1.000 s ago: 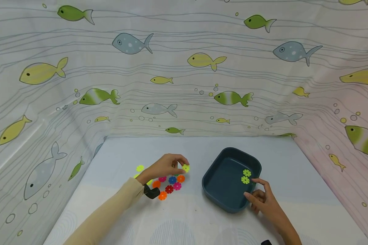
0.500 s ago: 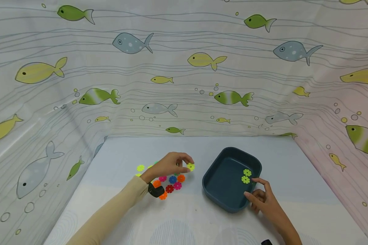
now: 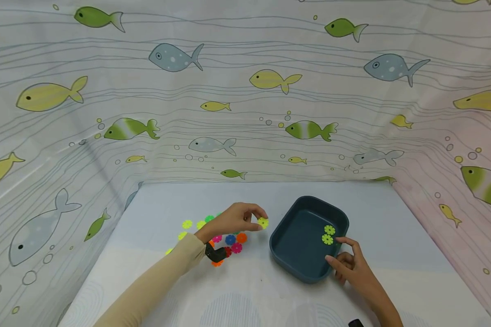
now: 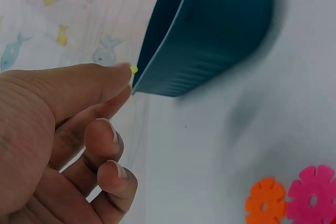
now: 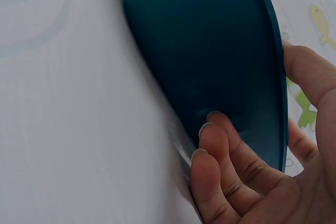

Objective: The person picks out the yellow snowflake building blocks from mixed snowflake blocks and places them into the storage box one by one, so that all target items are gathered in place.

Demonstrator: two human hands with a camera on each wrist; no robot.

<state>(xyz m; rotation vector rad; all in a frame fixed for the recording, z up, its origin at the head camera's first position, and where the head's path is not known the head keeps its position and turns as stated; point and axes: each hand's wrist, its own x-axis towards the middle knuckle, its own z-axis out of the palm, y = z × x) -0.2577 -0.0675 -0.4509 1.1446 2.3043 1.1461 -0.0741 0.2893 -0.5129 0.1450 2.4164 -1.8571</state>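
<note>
My left hand pinches a yellow-green flower-shaped plastic disc between thumb and index finger, just left of the dark blue bin. In the left wrist view only a sliver of that disc shows at the fingertips, overlapping the bin's rim; the other fingers are curled below. My right hand holds the bin's near right side, thumb over the rim. The right wrist view has several fingertips against the bin's outer wall. Two yellow-green discs lie inside the bin.
Left of the bin, loose discs in several colours lie on the white table, among them a blue one, a pink one and yellow-green ones. My left forearm covers part of them. A fish-patterned curtain surrounds the table.
My left hand has moved right with the pinched disc, away from the loose discs and closer to the bin. My right hand and the bin have stayed in place.
</note>
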